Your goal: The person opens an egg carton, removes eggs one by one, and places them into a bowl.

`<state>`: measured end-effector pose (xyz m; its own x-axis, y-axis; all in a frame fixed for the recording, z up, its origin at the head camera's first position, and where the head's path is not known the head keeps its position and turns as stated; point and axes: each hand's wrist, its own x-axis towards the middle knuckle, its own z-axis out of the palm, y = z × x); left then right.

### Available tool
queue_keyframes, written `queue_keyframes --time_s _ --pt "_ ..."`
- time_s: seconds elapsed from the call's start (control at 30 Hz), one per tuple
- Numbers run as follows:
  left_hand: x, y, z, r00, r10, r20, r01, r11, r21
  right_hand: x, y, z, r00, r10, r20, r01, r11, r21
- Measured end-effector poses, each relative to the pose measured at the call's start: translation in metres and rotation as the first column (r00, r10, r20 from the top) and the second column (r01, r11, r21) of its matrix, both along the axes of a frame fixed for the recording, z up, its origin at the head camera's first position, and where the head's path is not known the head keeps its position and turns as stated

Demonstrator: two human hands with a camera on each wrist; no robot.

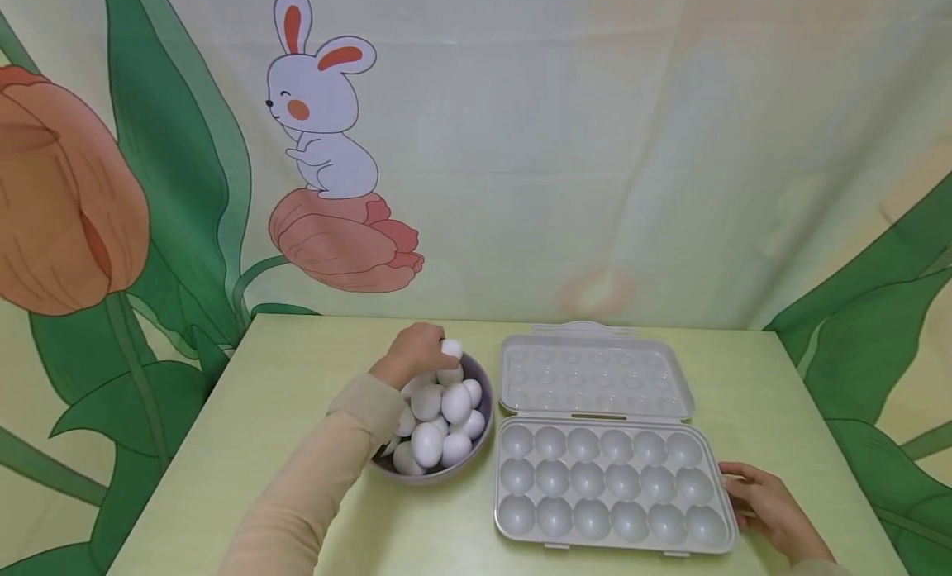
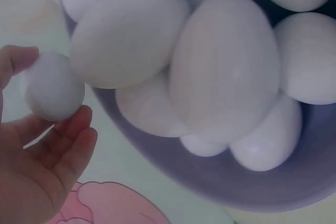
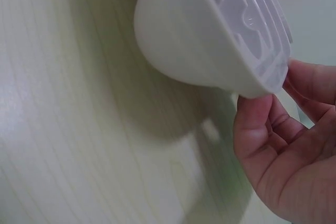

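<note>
At the far side of a bowl point(image 1: 487, 398), my left hand point(image 1: 420, 350) pinches a white egg point(image 1: 451, 348) between thumb and fingers. The left wrist view shows that egg point(image 2: 54, 86) just outside the bowl's purple-grey rim point(image 2: 173, 174). Several white eggs point(image 1: 456, 403) are heaped in the bowl, partly hidden by my left sleeve. An opened grey egg box point(image 1: 608, 530) lies right of the bowl, its rows of round hollows bare. My right hand point(image 1: 769, 510) grips the box's right edge; in the right wrist view its fingertips point(image 3: 254, 114) meet the rim point(image 3: 247, 85).
The box's lid point(image 1: 595, 369) lies folded back behind its base, near the table's far edge. A pale wood-grain table point(image 1: 297, 361) carries everything. Behind it hangs a cloth point(image 1: 521, 146) printed with a rabbit and tulips.
</note>
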<state>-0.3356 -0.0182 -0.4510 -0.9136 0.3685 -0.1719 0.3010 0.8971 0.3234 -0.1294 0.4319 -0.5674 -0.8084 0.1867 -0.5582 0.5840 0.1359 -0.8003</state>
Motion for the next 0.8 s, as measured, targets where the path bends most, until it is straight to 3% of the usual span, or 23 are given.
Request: queue_keyframes --time_s 0.33,0.8 --pt "0.002 -0.009 -0.017 0.999 0.041 0.018 -0.042 0.999 0.014 0.0 -0.001 -0.002 1.0 0.006 -0.004 -0.006 1.0 0.001" --pt "0.011 -0.007 -0.017 0.996 0.069 0.049 -0.068 0.997 -0.018 0.0 -0.002 0.0 1.0 0.002 0.005 -0.002 1.0 0.008"
